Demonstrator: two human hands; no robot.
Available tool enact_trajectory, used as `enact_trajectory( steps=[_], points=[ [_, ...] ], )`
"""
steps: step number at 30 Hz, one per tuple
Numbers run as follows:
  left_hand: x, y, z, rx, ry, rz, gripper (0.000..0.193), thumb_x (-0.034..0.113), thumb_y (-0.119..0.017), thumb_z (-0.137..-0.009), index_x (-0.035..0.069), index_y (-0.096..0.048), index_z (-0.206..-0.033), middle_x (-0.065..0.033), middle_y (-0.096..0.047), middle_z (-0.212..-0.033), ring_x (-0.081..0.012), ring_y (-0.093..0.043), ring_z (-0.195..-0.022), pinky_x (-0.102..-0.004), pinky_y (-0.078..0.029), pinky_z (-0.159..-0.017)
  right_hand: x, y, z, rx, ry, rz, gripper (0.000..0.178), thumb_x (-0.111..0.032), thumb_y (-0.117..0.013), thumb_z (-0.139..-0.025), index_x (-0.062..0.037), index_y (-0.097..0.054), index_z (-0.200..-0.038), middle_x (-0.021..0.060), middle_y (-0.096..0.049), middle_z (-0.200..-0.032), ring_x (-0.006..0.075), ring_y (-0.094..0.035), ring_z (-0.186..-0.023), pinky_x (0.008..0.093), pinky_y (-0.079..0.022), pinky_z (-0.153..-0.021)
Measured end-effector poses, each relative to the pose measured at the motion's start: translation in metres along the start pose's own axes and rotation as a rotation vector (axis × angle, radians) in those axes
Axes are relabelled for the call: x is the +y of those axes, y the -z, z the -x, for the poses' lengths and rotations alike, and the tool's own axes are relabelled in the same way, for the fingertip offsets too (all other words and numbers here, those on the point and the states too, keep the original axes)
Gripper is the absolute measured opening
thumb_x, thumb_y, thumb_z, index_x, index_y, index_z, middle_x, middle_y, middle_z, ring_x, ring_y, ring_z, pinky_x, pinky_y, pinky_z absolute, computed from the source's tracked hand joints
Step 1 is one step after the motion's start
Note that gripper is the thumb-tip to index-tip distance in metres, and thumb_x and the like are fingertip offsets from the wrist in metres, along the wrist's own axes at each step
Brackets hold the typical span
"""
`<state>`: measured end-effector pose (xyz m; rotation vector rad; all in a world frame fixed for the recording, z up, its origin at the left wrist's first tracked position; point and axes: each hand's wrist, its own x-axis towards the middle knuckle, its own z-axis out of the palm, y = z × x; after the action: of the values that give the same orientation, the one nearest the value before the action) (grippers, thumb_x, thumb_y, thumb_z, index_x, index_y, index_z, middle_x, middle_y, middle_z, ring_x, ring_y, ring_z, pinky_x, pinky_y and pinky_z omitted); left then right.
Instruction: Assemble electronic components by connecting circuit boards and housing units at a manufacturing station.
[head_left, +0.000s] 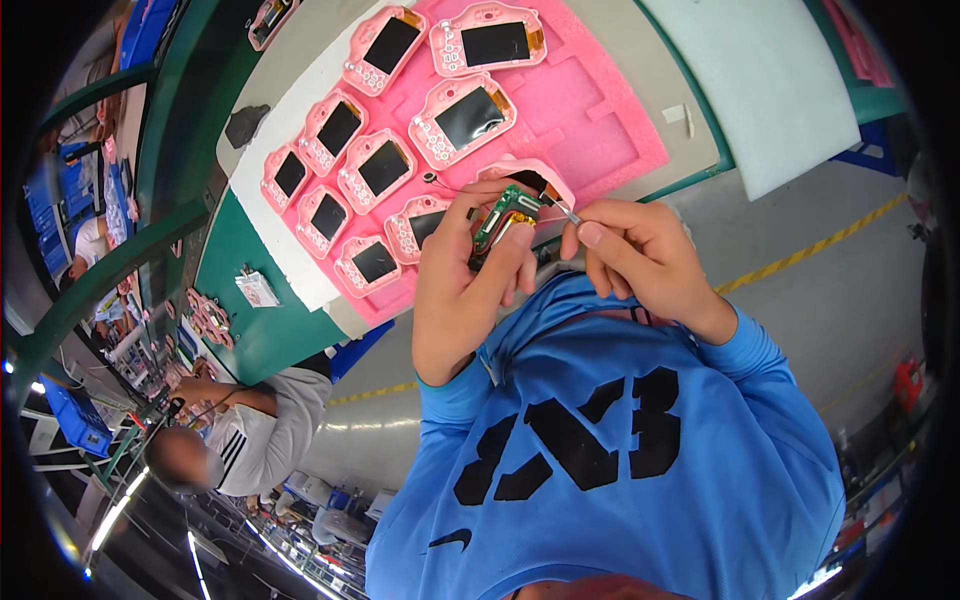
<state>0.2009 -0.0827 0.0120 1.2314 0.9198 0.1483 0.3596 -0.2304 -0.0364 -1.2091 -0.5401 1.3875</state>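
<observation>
My left hand grips a small green circuit board between thumb and fingers. Red and black wires and a piece of yellow tape show on the board. A small round black part on a thin wire reaches out beyond the left fingers. In my right hand, thumb and forefinger pinch a thin metal tool, tweezers by its look, with its tip at the board's right edge. Just behind the board lies a pink handheld console shell with a dark screen, partly hidden by my hands.
Several more pink console shells with black screens lie on a pink foam tray with cut-out recesses. A white foam sheet is at the right. A small clear bag rests on the green table. Another person sits at the left.
</observation>
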Motion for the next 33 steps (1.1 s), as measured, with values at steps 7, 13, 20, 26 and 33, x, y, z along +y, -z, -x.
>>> enact_trajectory(
  steps=[7, 13, 20, 26, 33],
  points=[
    [0.000, 0.003, 0.001, -0.089, 0.017, 0.017, 0.026, 0.007, -0.065, -0.104, -0.002, -0.064, -0.128, -0.0056, -0.071, -0.080, -0.0076, -0.049, -0.055, -0.0212, -0.037, -0.051, 0.004, -0.005, 0.005, 0.099, 0.172, 0.264, 0.020, -0.009, -0.060, -0.108, 0.0019, -0.076, -0.102, 0.0021, -0.059, -0.061, 0.0091, -0.050, -0.052, 0.0230, -0.038, -0.051],
    [-0.005, 0.001, 0.002, -0.061, -0.010, 0.001, 0.025, 0.008, -0.066, -0.104, -0.002, -0.064, -0.126, -0.0058, -0.071, -0.081, -0.0076, -0.049, -0.055, -0.0215, -0.038, -0.051, 0.010, -0.008, 0.006, 0.162, 0.302, 0.426, 0.018, -0.007, -0.062, -0.107, 0.0019, -0.077, -0.101, 0.0019, -0.061, -0.062, 0.0100, -0.052, -0.054, 0.0238, -0.038, -0.052],
    [-0.006, -0.001, 0.002, -0.044, -0.021, -0.049, 0.023, 0.010, -0.067, -0.104, -0.002, -0.064, -0.124, -0.0054, -0.072, -0.081, -0.0079, -0.049, -0.055, -0.0219, -0.038, -0.051, 0.004, -0.005, 0.009, 0.162, 0.338, 0.515, 0.016, -0.005, -0.064, -0.105, 0.0019, -0.078, -0.100, 0.0018, -0.062, -0.064, 0.0100, -0.052, -0.053, 0.0234, -0.037, -0.053],
    [-0.009, 0.000, 0.002, -0.062, -0.030, -0.039, 0.022, 0.010, -0.067, -0.104, -0.001, -0.064, -0.122, -0.0053, -0.072, -0.081, -0.0083, -0.051, -0.055, -0.0224, -0.039, -0.051, 0.000, -0.002, 0.010, 0.127, 0.211, 0.366, 0.014, -0.005, -0.066, -0.104, 0.0017, -0.078, -0.100, 0.0019, -0.061, -0.063, 0.0097, -0.050, -0.052, 0.0235, -0.037, -0.052],
    [-0.009, -0.001, 0.003, -0.062, -0.028, -0.046, 0.021, 0.011, -0.068, -0.104, -0.001, -0.065, -0.121, -0.0055, -0.073, -0.082, -0.0091, -0.052, -0.053, -0.0225, -0.040, -0.051, 0.002, -0.001, 0.010, 0.136, 0.264, 0.428, 0.013, -0.004, -0.068, -0.102, 0.0025, -0.079, -0.100, 0.0032, -0.063, -0.065, 0.0097, -0.049, -0.053, 0.0238, -0.036, -0.052]
  ],
)
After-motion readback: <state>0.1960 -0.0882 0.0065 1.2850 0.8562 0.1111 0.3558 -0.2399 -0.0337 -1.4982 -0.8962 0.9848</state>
